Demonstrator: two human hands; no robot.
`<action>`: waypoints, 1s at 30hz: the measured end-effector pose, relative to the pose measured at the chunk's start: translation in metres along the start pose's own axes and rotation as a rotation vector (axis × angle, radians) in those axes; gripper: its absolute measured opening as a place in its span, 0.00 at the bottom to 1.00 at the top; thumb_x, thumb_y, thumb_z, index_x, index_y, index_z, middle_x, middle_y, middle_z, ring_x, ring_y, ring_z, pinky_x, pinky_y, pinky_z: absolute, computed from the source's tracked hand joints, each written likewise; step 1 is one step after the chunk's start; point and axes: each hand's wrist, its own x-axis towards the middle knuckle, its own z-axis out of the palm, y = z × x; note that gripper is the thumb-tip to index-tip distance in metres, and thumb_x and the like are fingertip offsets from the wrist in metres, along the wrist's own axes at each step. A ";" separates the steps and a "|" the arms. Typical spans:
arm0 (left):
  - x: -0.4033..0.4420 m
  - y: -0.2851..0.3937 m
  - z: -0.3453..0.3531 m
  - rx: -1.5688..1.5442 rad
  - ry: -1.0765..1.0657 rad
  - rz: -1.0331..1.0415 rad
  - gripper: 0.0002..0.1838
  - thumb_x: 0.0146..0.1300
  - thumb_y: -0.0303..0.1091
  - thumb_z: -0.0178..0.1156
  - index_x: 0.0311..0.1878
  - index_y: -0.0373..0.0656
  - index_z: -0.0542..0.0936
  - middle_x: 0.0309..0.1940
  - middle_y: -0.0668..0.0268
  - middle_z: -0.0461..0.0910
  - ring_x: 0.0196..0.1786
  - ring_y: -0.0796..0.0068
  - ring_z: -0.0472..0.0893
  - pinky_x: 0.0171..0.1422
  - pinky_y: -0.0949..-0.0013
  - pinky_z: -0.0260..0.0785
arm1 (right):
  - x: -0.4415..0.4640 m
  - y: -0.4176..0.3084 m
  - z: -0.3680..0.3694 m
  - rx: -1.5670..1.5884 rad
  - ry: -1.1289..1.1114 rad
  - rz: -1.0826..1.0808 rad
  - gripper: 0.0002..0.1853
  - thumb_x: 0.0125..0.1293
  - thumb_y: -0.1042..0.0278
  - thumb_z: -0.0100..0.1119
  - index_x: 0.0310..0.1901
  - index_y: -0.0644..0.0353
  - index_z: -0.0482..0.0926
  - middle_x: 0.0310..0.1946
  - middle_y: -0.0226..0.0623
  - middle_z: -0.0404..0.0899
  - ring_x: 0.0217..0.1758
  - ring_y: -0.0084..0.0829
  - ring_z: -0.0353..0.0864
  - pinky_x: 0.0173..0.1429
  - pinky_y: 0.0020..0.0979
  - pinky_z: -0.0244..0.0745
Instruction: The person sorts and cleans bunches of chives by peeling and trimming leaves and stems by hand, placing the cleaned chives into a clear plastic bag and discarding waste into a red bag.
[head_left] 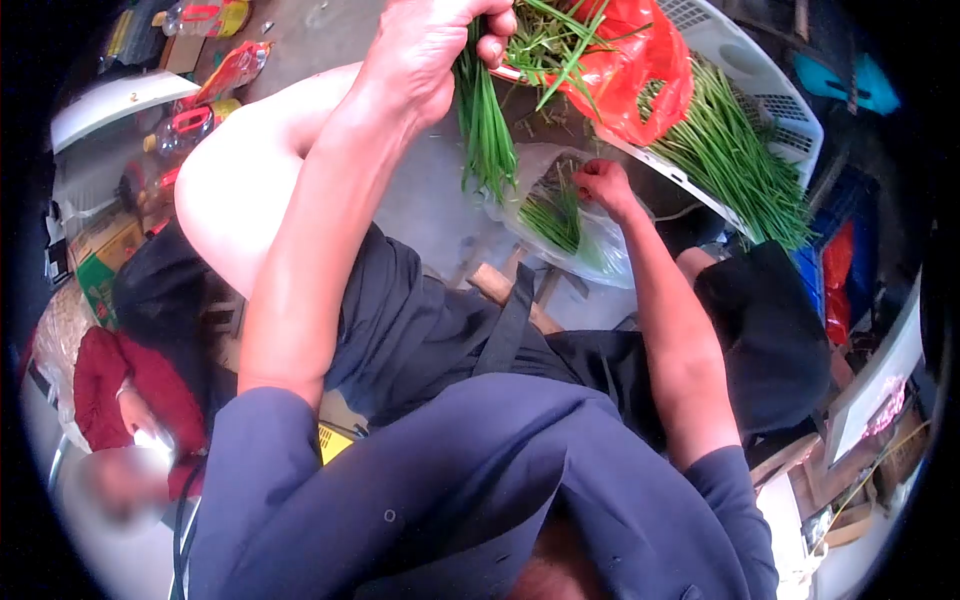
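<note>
My left hand (435, 45), at the top of the head view, is closed round a bunch of garlic chives (487, 140) whose green leaves hang down. My right hand (605, 187) is over a clear plastic bag (603, 245) on the floor, fingers curled and pinched together. Whatever is between those fingertips is too small to make out. Inside the bag lie more green chives (550, 218) and darker trimmings. Just above the right hand, a red plastic bag (640, 85) lies across the edge of a white basket, beside loose green cuttings (550, 45).
The white plastic basket (808, 125) at upper right holds a large pile of long green stems (735, 150). Bottles with red labels (190, 125) and a cardboard box (105, 245) stand at the left. Another person in a maroon sleeve (105, 385) is at lower left.
</note>
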 end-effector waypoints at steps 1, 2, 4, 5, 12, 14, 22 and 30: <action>-0.001 -0.001 0.000 0.013 0.003 0.006 0.07 0.60 0.28 0.57 0.41 0.37 0.76 0.21 0.68 0.75 0.20 0.81 0.72 0.25 0.77 0.65 | -0.008 -0.007 -0.004 -0.018 0.025 0.013 0.08 0.56 0.68 0.62 0.30 0.64 0.78 0.21 0.30 0.75 0.21 0.21 0.73 0.27 0.24 0.71; -0.002 -0.003 0.001 0.005 -0.010 0.017 0.07 0.60 0.28 0.57 0.41 0.37 0.76 0.21 0.68 0.75 0.20 0.81 0.72 0.25 0.77 0.65 | -0.016 -0.014 -0.007 -0.036 0.050 0.026 0.07 0.56 0.69 0.62 0.31 0.65 0.78 0.22 0.31 0.76 0.22 0.21 0.74 0.27 0.24 0.71; -0.003 -0.006 0.003 0.028 -0.012 0.021 0.06 0.60 0.28 0.58 0.39 0.37 0.77 0.21 0.68 0.76 0.19 0.81 0.73 0.25 0.77 0.66 | -0.037 -0.033 -0.009 0.081 0.056 0.031 0.08 0.56 0.70 0.61 0.33 0.66 0.78 0.23 0.31 0.76 0.22 0.21 0.74 0.28 0.24 0.72; -0.005 -0.007 0.004 0.031 -0.029 0.018 0.05 0.60 0.29 0.59 0.37 0.38 0.77 0.21 0.68 0.76 0.20 0.81 0.73 0.25 0.77 0.66 | -0.047 -0.041 -0.008 0.206 0.044 0.043 0.09 0.56 0.71 0.61 0.35 0.67 0.77 0.24 0.31 0.76 0.23 0.22 0.75 0.28 0.25 0.72; 0.002 -0.024 0.003 0.191 -0.132 0.004 0.08 0.59 0.28 0.59 0.40 0.36 0.78 0.22 0.69 0.75 0.20 0.83 0.70 0.26 0.79 0.65 | -0.075 -0.065 -0.015 0.242 0.136 -0.173 0.09 0.58 0.71 0.61 0.37 0.66 0.77 0.24 0.28 0.75 0.23 0.19 0.72 0.29 0.22 0.69; 0.003 -0.029 0.003 0.207 -0.142 -0.001 0.08 0.59 0.29 0.60 0.39 0.36 0.78 0.22 0.70 0.75 0.20 0.83 0.70 0.25 0.79 0.65 | -0.080 -0.067 -0.018 0.207 0.137 -0.178 0.08 0.59 0.70 0.61 0.36 0.65 0.77 0.24 0.27 0.75 0.23 0.18 0.72 0.28 0.21 0.68; -0.003 -0.045 0.008 0.387 -0.276 -0.053 0.07 0.58 0.32 0.58 0.36 0.38 0.78 0.23 0.66 0.79 0.17 0.83 0.70 0.21 0.77 0.62 | -0.107 -0.092 -0.016 0.278 0.194 -0.162 0.11 0.61 0.65 0.60 0.33 0.67 0.81 0.24 0.33 0.79 0.22 0.23 0.78 0.28 0.25 0.74; -0.009 -0.069 0.012 0.533 -0.328 -0.070 0.08 0.53 0.31 0.59 0.33 0.37 0.78 0.22 0.64 0.79 0.16 0.80 0.71 0.19 0.76 0.60 | -0.128 -0.120 -0.017 0.313 0.279 -0.258 0.11 0.61 0.66 0.59 0.34 0.68 0.81 0.25 0.33 0.80 0.22 0.21 0.78 0.29 0.24 0.75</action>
